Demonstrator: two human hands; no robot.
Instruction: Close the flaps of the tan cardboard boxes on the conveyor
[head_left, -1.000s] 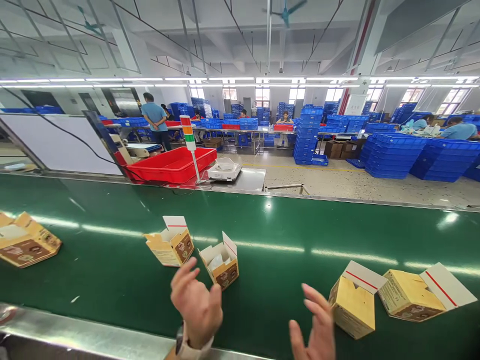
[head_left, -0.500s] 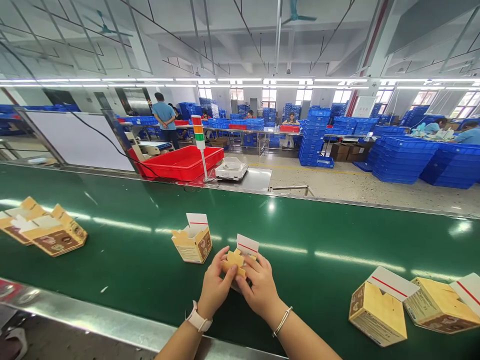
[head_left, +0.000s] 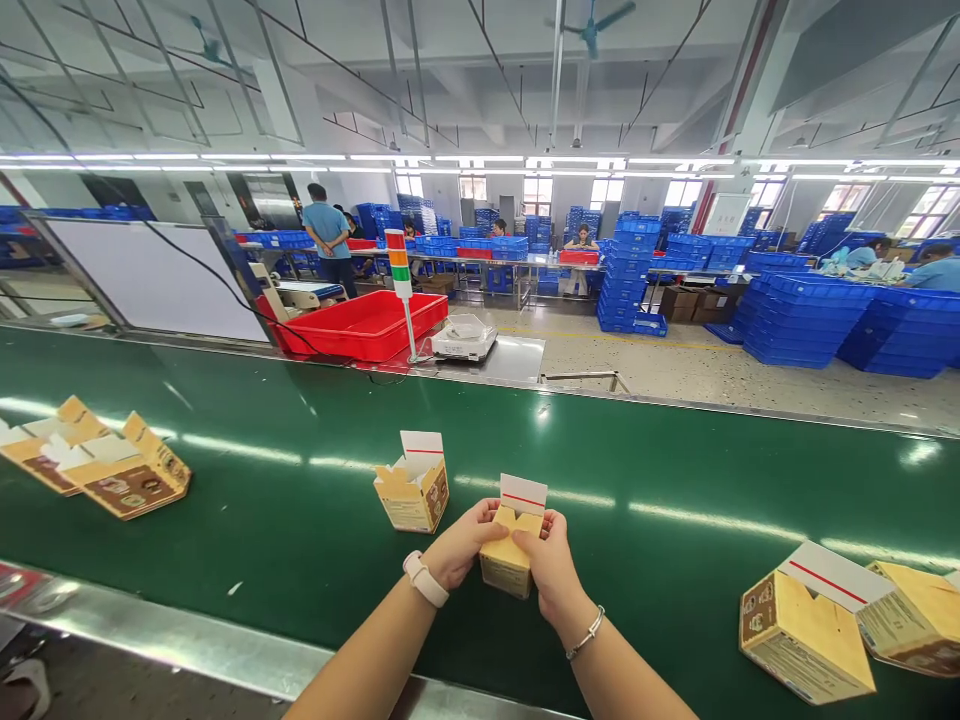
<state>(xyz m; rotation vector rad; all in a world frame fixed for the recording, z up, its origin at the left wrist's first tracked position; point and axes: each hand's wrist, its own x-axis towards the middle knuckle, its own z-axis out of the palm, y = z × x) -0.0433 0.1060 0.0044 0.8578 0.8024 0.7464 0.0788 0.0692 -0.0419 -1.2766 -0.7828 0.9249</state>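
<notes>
Left hand (head_left: 459, 553) and right hand (head_left: 553, 562), fingers clamped on a small yellow carton (head_left: 510, 553) held above the near green conveyor belt (head_left: 300, 520); judged light, crushable card, best gripped by its side panels.

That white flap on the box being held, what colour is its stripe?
Red: a thin red stripe crosses the white flap of the yellow box, seen in the head view.

Both forearms were bare; the left hand (head_left: 459, 548) wore a white-strapped watch, the right hand (head_left: 553, 568) a thin silver bangle.
</notes>
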